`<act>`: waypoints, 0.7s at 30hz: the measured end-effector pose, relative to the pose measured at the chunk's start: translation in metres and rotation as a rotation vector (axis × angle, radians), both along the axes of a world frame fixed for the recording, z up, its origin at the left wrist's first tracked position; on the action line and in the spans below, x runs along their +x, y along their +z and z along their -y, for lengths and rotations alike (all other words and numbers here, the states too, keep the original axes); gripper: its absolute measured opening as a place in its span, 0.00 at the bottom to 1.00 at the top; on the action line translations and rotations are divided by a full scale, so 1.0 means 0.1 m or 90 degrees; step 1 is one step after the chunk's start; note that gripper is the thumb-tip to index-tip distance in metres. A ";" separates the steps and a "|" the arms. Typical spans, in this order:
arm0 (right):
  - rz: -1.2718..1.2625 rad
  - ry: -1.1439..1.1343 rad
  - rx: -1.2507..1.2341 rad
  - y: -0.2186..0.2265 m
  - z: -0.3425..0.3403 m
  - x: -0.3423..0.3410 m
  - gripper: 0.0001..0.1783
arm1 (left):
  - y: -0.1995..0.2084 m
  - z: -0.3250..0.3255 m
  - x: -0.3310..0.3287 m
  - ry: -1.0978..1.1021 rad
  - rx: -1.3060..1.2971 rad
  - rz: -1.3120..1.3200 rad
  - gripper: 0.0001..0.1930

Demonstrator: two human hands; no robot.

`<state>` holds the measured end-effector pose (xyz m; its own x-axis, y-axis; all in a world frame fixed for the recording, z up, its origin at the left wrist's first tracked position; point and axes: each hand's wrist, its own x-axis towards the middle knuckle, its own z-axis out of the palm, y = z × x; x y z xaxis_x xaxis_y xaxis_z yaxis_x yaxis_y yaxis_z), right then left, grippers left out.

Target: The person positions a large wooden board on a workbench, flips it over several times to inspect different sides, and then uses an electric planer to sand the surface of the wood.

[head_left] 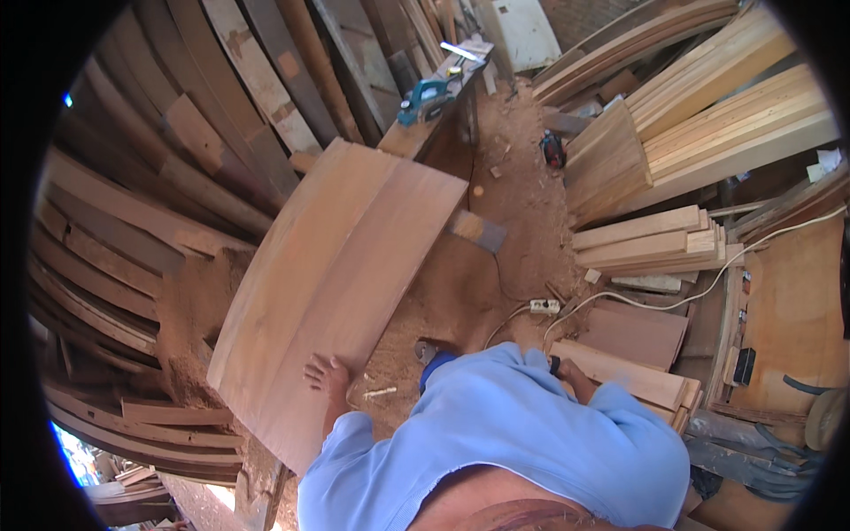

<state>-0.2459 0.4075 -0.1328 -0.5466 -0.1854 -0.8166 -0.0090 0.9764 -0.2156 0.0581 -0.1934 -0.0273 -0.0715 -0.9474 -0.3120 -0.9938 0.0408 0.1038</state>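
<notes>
A wide wooden panel [345, 239], made of boards joined lengthwise, lies slanted in front of me on the left. My left hand [325, 373] rests flat on its near right part, fingers spread, holding nothing. On the right, my right hand [574, 377] is close against my blue shirt, above some planks. A small dark thing [555, 365] shows at its end; whether it is held or worn I cannot tell. The shirt covers most of those fingers. A pale thin strip [381, 392] lies beside the panel's edge near my left hand.
Beyond the panel, a teal power planer [423, 100] stands on a narrow bench. A white socket block [544, 306] and cable [633, 296] lie on the sawdust-covered floor. Stacked planks [642, 243] line the right, and a red-and-black tool [552, 149] stands by more lumber. Long boards [257, 75] lean at left.
</notes>
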 end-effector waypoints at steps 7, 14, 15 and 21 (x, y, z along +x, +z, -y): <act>0.021 -0.681 -0.117 0.82 -0.06 0.07 0.17 | 0.06 -0.14 -0.53 0.179 0.001 0.068 0.45; 0.030 -0.623 -0.185 0.82 0.27 -0.24 0.16 | -0.10 -0.42 -1.56 0.083 -0.038 0.057 0.46; 0.036 -0.639 -0.199 0.81 0.30 -0.27 0.17 | -0.07 -0.40 -1.72 0.076 -0.038 0.058 0.46; 0.012 -0.398 -0.206 0.58 0.30 -0.77 0.17 | 0.04 -0.33 -2.55 0.109 -0.037 0.077 0.43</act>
